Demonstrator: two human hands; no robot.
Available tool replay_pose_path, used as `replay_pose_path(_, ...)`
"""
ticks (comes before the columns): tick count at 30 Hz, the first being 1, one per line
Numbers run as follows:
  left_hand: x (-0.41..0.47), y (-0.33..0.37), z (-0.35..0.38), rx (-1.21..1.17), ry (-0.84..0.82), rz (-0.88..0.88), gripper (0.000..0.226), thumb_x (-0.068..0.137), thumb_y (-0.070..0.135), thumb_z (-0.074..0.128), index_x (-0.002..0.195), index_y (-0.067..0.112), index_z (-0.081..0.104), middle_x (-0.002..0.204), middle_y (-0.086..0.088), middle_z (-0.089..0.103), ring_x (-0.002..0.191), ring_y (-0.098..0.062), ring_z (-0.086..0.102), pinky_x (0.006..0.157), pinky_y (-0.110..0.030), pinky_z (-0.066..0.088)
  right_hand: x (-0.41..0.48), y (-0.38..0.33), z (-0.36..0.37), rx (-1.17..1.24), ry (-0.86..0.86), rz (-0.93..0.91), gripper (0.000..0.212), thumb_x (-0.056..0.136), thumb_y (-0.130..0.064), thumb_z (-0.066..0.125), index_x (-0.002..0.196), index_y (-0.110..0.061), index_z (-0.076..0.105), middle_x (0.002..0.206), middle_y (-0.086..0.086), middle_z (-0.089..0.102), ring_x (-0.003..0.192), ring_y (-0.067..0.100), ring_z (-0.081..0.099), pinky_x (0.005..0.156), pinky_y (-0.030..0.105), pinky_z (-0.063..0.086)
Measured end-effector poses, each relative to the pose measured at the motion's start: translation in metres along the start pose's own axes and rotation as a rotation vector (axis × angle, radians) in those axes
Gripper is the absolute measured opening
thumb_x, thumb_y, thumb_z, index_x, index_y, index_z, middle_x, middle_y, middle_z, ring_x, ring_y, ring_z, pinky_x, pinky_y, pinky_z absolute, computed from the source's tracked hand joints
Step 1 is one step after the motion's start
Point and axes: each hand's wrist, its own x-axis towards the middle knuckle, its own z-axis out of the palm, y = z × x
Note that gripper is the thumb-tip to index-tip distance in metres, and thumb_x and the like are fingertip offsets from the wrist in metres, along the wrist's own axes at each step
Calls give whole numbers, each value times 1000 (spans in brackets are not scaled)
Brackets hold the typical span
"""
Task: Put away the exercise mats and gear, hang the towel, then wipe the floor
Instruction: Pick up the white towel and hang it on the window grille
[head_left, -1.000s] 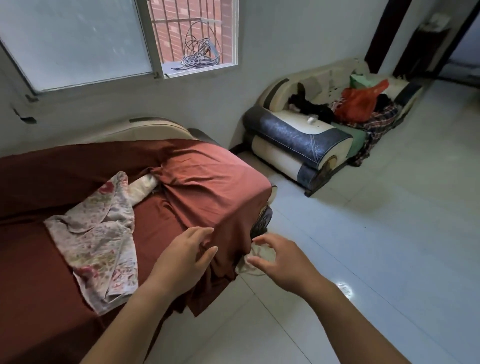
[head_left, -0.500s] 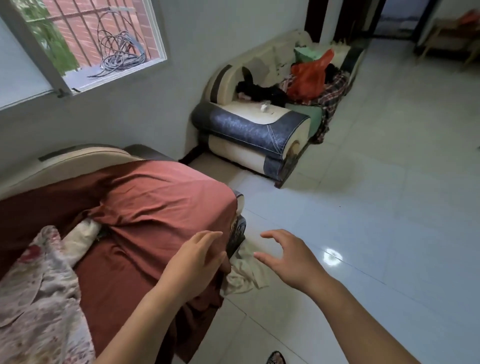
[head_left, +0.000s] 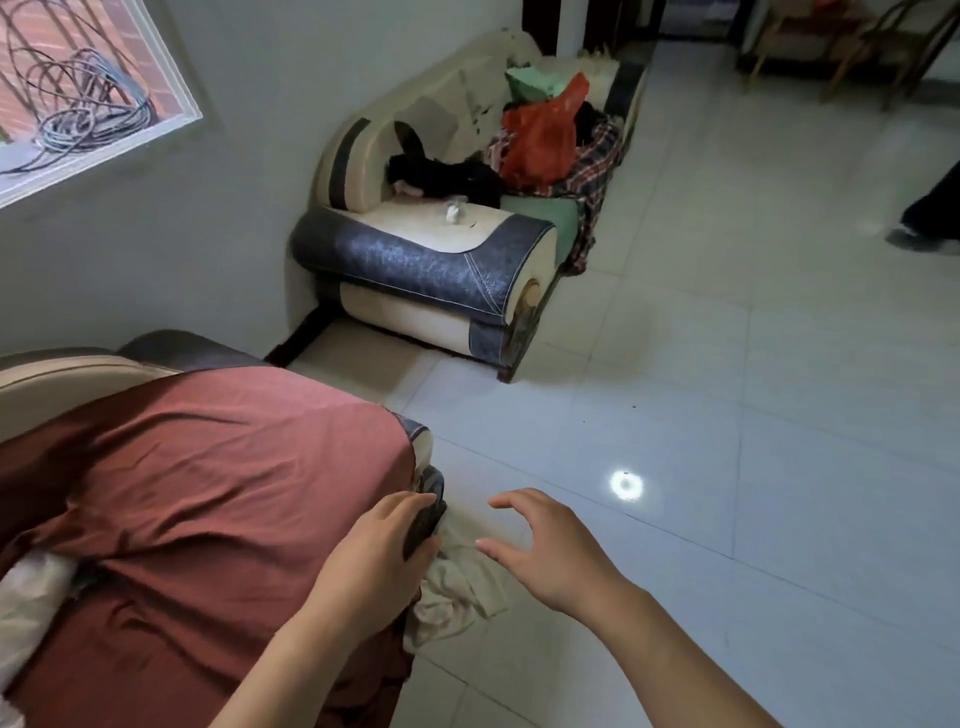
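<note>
A pale crumpled cloth (head_left: 457, 587) lies on the white tiled floor (head_left: 727, 415) at the foot of a sofa draped in a rust-red sheet (head_left: 208, 493). My left hand (head_left: 374, 561) rests on the sofa's dark front corner, fingers curled over its edge, just left of the cloth. My right hand (head_left: 545, 551) hovers open above the cloth, fingers spread and holding nothing. No mats or exercise gear can be seen.
A second sofa (head_left: 431, 265) with dark blue arms stands by the wall ahead, piled with clothes and a red bag (head_left: 545, 135). A person's dark shoe (head_left: 930, 218) shows at the right edge. Wooden chairs (head_left: 857, 47) stand at the far right. A window with coiled cable (head_left: 83, 104) is upper left.
The view has swung right and down, so the floral cloth on the sofa has left the view. My left hand has dropped onto the sofa's front corner. My right hand has stayed open above the floor cloth.
</note>
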Motion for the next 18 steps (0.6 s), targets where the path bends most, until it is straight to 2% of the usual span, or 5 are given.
replay_pose_path(7,56,-33,3,36,-47,84,49,84,45,46,128,27,50,132,10,51,119,-13,51,92,-35,47,48,11,19,23,26,67,47,87,-43,60,129,-24,49,136,-9,47,125,8,42,98,17,30)
replay_pose_path(10,71,-64,26,39,-31,62,43,87,38,53,129,27,50,133,8,50,119,-15,50,93,-35,46,77,35,50,46,30,91,47,87,-43,60,129,-24,50,135,-10,47,125,7,42,96,16,30)
replay_pose_path(14,76,-129,103,17,8,36,45,87,38,53,129,23,51,133,8,50,121,-13,49,96,-31,44,116,100,115,50,17,98,46,87,-41,61,128,-23,51,133,-8,49,124,8,43,94,16,30)
replay_pose_path(18,84,-198,219,-34,-58,-17,43,88,33,57,131,25,50,135,9,48,119,-12,50,95,-23,41,156,197,203,20,-19,133,47,86,-43,62,127,-24,52,133,-8,50,124,8,43,96,16,30)
